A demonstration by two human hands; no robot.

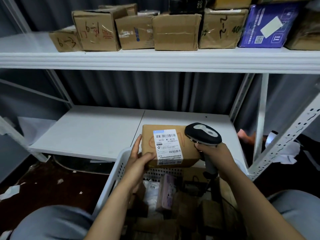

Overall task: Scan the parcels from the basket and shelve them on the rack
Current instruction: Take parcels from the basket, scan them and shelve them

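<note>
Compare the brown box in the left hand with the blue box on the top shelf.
The brown box is plain cardboard with red scribble; the blue box is printed. The brown box's white label bears barcodes; the blue box's white patch looks blank. The left hand grips the brown box by the basket, the scanner in the right hand beside it; the blue box rests on the top shelf. Both are rectangular.

I see a dark grey pleated curtain (155,90) hanging across the middle of the frame. At lower left, a dark reddish-brown floor (52,170) carries small white paper scraps (60,181). Near the right edge lies a crumpled white paper sheet (285,155).
</note>
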